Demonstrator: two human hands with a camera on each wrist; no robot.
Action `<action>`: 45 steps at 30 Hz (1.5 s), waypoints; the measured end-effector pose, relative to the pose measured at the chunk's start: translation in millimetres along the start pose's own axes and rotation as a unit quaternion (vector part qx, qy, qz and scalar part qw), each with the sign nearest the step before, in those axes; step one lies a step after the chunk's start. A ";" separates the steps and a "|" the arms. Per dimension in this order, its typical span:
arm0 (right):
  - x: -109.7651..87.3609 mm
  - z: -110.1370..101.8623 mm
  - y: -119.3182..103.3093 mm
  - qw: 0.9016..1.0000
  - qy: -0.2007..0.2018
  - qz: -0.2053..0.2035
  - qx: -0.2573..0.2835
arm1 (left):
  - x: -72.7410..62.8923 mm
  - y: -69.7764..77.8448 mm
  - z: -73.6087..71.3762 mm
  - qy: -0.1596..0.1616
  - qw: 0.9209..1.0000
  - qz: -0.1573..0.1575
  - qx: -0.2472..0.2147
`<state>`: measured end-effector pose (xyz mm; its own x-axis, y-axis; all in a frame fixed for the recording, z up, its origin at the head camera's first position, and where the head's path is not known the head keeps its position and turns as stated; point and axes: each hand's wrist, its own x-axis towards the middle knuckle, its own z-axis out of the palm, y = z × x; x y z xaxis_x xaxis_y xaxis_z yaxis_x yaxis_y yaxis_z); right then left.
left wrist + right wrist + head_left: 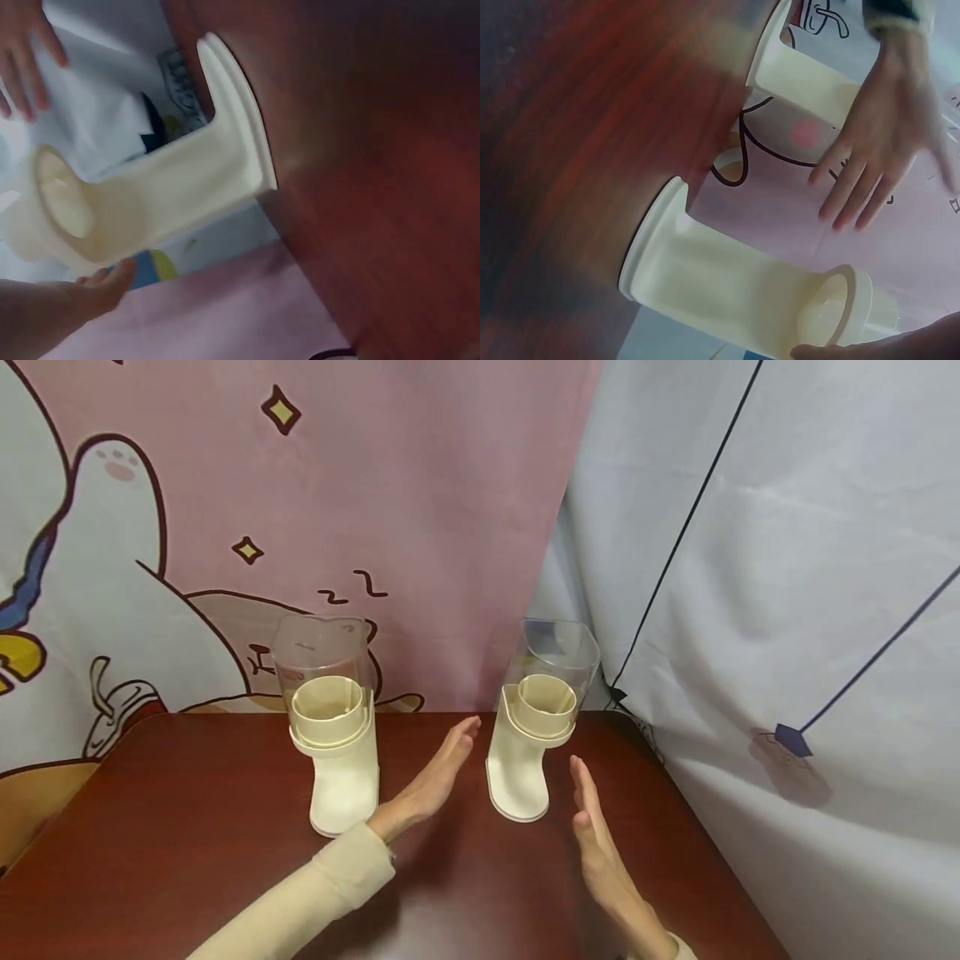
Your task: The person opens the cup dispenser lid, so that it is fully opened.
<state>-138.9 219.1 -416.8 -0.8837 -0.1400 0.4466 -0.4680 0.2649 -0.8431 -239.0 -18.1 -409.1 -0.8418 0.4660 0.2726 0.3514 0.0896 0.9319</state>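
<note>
Two cream stands with clear plastic tops, resembling dispensers, stand upright on the table: the left stand (343,789) and the right stand (517,777). Each carries a round cream ring below its clear sleeve. My left hand (429,787) is held between them, fingers straight, thumb side up. To the right of the right stand is my right hand (602,852), also straight-fingered, palm turned inward. Neither hand grips anything. In the right wrist view, my left hand (892,124) shows spread fingers in front of the left stand (802,82).
A dark red-brown wooden table (480,893) bears both stands. Behind it hangs a pink cartoon-printed cloth (450,485). A white cloth (750,568) with dark lines hangs along the table's right edge.
</note>
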 end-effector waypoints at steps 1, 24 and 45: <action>3.1 2.5 0.3 1.000 0.000 0.002 -0.001 | 10.8 -1.5 -2.4 0.001 1.000 -0.002 -0.007; 28.0 5.0 8.1 0.998 0.022 0.050 -0.030 | 32.2 4.1 10.2 -0.024 0.997 0.006 -0.068; 22.2 13.0 5.2 0.997 0.041 0.053 -0.034 | 29.7 17.5 31.8 0.016 0.998 -0.029 -0.050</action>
<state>-161.0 205.0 -415.1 -0.9237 -0.0297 0.3819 -0.3688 0.3387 -0.8656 -244.9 25.3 -392.3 -0.8733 0.4334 0.2227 0.2592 0.0264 0.9655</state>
